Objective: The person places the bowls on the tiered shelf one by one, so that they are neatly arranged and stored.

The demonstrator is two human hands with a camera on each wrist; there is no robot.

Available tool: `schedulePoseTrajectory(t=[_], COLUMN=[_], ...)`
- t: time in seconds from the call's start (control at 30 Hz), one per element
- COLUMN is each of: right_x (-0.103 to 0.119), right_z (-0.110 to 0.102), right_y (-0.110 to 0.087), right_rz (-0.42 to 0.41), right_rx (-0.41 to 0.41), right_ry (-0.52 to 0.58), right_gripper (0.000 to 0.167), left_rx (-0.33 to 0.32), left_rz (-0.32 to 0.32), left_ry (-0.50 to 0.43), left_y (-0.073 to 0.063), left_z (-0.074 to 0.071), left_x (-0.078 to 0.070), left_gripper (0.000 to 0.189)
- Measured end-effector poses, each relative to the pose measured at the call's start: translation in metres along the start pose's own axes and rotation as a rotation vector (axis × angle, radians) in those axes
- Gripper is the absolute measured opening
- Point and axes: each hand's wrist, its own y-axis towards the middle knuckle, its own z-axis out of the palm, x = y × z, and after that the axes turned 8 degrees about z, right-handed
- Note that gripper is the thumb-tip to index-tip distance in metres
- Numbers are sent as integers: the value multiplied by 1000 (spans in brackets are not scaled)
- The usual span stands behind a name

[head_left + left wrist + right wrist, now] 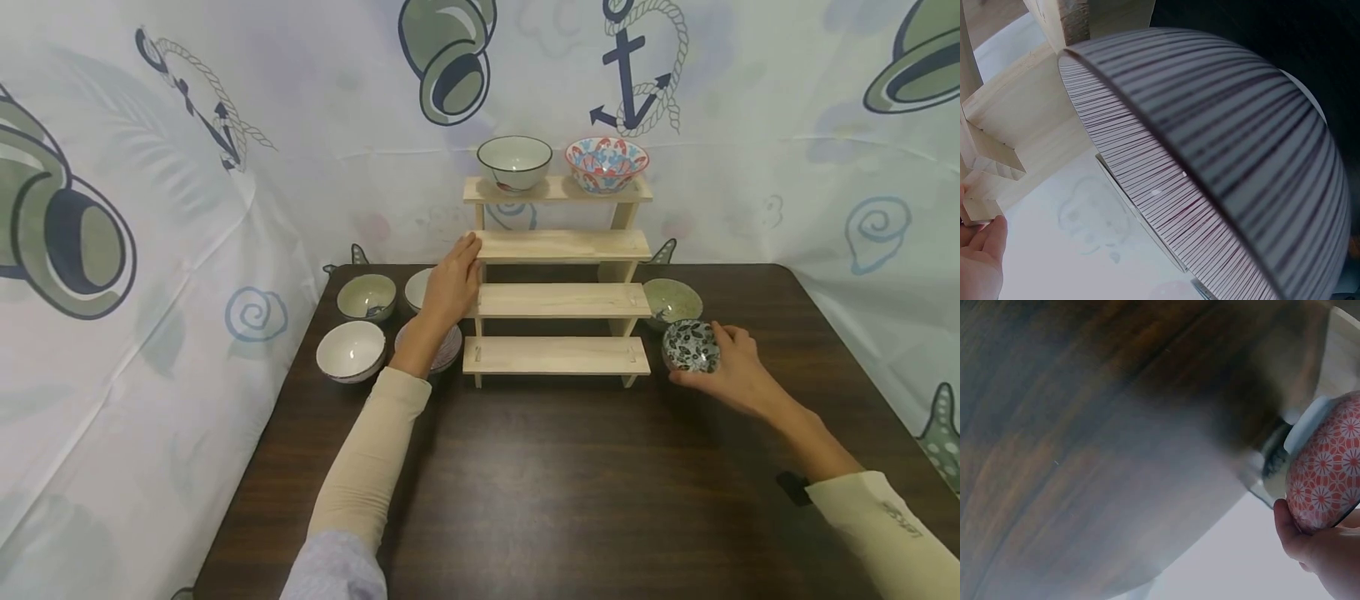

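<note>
My left hand (454, 282) holds the left end of a shelf board on the stepped wooden stand (562, 245); its fingers (991, 240) lie against the wood. Beneath that forearm sits a purple-striped bowl (1229, 125), partly covered in the head view. On the right, my right hand (731, 372) grips a small bowl (692, 347) by its side, thumb in front and fingers behind. Its inside has a black-and-white floral pattern; its outside (1329, 469) is red with white flowers. The bowl is tilted, overlapping a green bowl (673, 300) behind it in the head view.
On the top shelf stand a white dark-rimmed bowl (515, 162) and a red-and-blue patterned bowl (606, 162). Left of the stand are a greenish bowl (367, 297), a white bowl (350, 351) and another pale bowl (416, 289). Everything rests on a dark wooden table (555, 492) before a printed curtain.
</note>
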Motion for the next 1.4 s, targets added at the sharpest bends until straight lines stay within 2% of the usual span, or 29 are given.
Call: schedulePoseTrajectory(t=[0.6, 1.4], right_x=[33, 68], right_z=[-29, -58], right_y=[-20, -33], right_rz=[-63, -79], right_rx=[-84, -163], right_ry=[25, 27], right_gripper=[126, 124], left_rx=[-19, -26], left_rz=[9, 19], left_ry=[6, -1], left_y=[1, 0], left_z=[0, 0], left_x=[1, 0], left_gripper=[44, 44])
